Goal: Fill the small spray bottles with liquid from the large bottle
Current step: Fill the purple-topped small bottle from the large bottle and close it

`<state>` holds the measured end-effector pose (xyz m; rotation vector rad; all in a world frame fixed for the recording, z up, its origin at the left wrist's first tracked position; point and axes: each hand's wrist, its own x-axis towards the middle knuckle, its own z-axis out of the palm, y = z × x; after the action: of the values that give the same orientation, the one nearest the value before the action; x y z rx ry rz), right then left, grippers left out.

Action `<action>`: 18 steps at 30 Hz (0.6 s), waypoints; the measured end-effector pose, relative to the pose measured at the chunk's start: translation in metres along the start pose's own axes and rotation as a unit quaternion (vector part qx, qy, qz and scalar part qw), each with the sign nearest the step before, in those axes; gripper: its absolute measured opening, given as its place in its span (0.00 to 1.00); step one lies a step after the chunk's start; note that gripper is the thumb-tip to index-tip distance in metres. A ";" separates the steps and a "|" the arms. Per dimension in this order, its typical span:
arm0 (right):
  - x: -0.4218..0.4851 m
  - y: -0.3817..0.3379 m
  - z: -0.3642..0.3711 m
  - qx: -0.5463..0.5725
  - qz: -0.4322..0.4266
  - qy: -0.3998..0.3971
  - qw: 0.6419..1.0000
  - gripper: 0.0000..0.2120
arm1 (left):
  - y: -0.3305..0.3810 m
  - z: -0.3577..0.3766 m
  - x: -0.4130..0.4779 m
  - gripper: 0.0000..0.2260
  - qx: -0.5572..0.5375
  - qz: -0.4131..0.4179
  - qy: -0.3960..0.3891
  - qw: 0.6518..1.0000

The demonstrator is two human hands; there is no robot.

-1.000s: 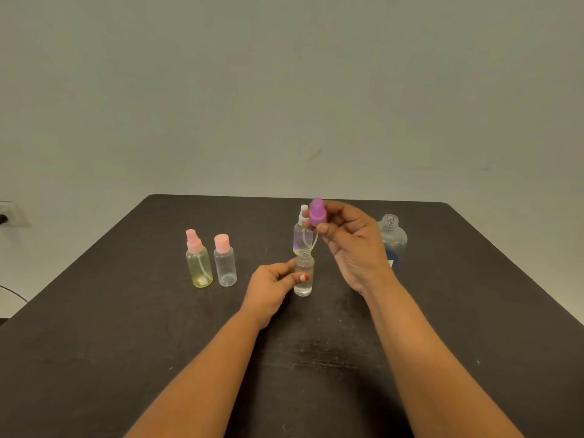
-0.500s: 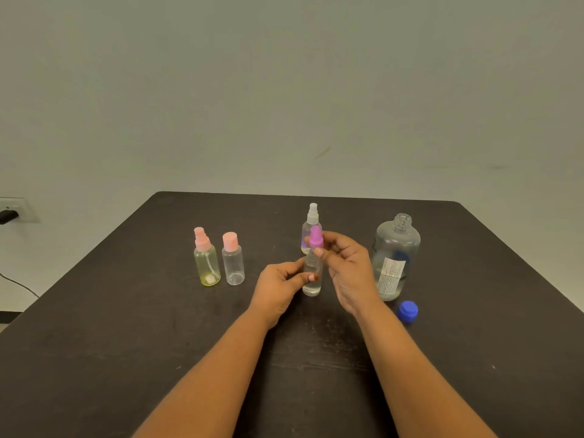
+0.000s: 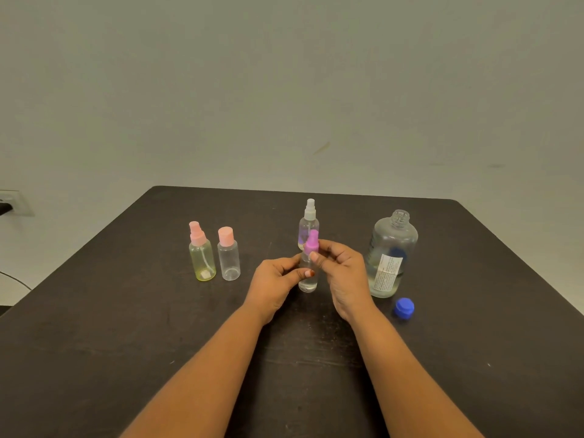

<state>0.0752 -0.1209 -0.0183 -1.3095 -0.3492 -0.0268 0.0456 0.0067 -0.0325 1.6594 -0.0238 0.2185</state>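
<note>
Left hand grips small bottle — right hand pinches purple sprayer.

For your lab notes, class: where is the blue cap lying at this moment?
In the head view, the blue cap lies on the table at the right, just in front of the large bottle, right of the right hand.

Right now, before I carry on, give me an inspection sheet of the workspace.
Surface: dark table, scuffed.
Job's things: large bottle upright, uncapped, liquid low; blue cap on the table beside it; small bottle upright, purple spray top on its neck; white-topped bottle behind it; yellowish bottle and pink-capped bottle upright at left.
Clutter: nothing seen.
Grippers: left hand grips the small bottle; right hand pinches the purple spray top.
Cables: one cable past the table's left edge; plug in wall outlet.
Surroundings: plain wall.
</note>
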 end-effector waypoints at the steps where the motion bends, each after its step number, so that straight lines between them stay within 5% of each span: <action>1: -0.001 0.000 0.000 0.000 0.000 0.001 1.000 0.11 | 0.000 0.000 0.000 0.12 -0.001 -0.002 -0.001 1.000; 18: -0.001 -0.002 0.000 -0.017 -0.025 0.003 1.000 0.15 | 0.001 0.001 0.000 0.13 -0.009 0.002 -0.006 1.000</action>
<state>0.0737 -0.1218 -0.0171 -1.3331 -0.3782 -0.0784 0.0455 0.0056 -0.0316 1.6435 -0.0386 0.2103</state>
